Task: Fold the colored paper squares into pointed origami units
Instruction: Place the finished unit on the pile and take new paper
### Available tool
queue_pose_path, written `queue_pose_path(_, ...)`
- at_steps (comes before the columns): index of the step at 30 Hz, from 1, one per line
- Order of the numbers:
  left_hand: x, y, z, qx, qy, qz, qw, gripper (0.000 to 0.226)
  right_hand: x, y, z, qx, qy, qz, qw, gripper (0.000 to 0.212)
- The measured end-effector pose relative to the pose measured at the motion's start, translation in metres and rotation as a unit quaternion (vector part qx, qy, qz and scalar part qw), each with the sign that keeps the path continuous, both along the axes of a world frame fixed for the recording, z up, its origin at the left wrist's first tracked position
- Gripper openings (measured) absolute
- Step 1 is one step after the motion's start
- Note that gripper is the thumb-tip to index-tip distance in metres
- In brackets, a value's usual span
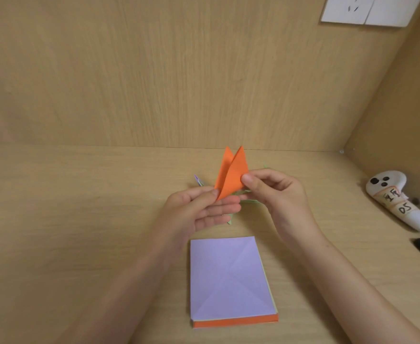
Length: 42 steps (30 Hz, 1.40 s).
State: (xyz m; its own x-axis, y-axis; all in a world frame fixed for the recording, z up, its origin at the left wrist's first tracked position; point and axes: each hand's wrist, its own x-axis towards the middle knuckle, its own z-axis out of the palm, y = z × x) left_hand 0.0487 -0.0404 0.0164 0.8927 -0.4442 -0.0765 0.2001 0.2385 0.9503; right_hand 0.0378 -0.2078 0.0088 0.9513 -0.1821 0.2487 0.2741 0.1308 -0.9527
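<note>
Head view: both hands up over the wooden desk (80, 219), w/ an orange paper unit (231, 173) held between them, two sharp points aimed up and away. Left hand (199, 212) pinches its lower-left edge, thumb on top, other fingers fairly straight underneath. Right hand (275, 192) pinches the right edge btwn thumb and curled fingers. Under the hands, green and purple folded units (249, 201) lie on the desk, mostly hidden. Nearer the person sits a stack of paper squares (231, 279), creased lilac sheet on top, orange edges at the bottom. White controller (397, 199) far right, apart.
</note>
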Motion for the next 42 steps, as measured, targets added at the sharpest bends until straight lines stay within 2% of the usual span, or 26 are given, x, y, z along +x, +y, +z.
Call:
queue_pose_path(4, -0.001, -0.003, 0.0, 0.018, -0.008, -0.007, 1.0, 0.022, 0.0, 0.0, 0.0, 0.038, 0.019, -0.007, 0.999, 0.022)
queue_pose_path(8, -0.002, -0.005, 0.001, 0.045, -0.014, -0.001, 0.999, 0.026, 0.0, -0.001, 0.001, 0.031, 0.021, -0.013, 0.999, 0.019)
queue_pose_path(11, -0.003, -0.007, 0.002, 0.058, -0.018, 0.04, 0.997, 0.034, 0.0, 0.0, 0.001, 0.018, 0.028, -0.007, 0.999, 0.014)
queue_pose_path(14, -0.002, -0.007, 0.002, 0.033, -0.049, 0.115, 0.992, 0.027, -0.001, 0.002, 0.002, -0.013, 0.029, 0.019, 0.999, 0.019)
queue_pose_path(18, 0.0, -0.002, 0.005, -0.022, -0.087, 0.16, 0.983, 0.025, -0.003, 0.007, 0.002, -0.069, 0.013, 0.06, 0.996, 0.01)
queue_pose_path(22, 0.0, -0.001, 0.003, -0.028, -0.112, 0.185, 0.976, 0.015, -0.004, 0.01, 0.003, -0.059, -0.002, 0.049, 0.997, 0.019)
queue_pose_path(26, -0.001, -0.001, 0.003, -0.046, -0.123, 0.2, 0.971, 0.013, -0.009, 0.013, 0.004, -0.037, 0.074, 0.091, 0.992, 0.033)
queue_pose_path(29, -0.002, -0.001, 0.004, -0.05, -0.121, 0.208, 0.969, 0.012, -0.01, 0.015, 0.003, -0.038, 0.091, 0.109, 0.989, 0.029)
queue_pose_path(35, -0.002, -0.003, 0.003, -0.033, -0.113, 0.225, 0.967, 0.009, -0.012, 0.013, 0.008, -0.019, 0.087, 0.083, 0.993, 0.026)
queue_pose_path(38, -0.001, -0.002, 0.003, -0.023, -0.11, 0.222, 0.969, 0.01, -0.011, 0.014, 0.008, -0.034, 0.086, 0.077, 0.993, 0.017)
queue_pose_path(40, 0.001, -0.001, 0.003, 0.001, -0.109, 0.214, 0.971, 0.011, -0.01, 0.013, 0.008, -0.042, 0.083, 0.075, 0.993, 0.006)
queue_pose_path(42, 0.002, -0.001, 0.001, 0.036, -0.122, 0.213, 0.969, 0.011, -0.01, 0.012, 0.008, -0.054, 0.078, 0.073, 0.993, 0.007)
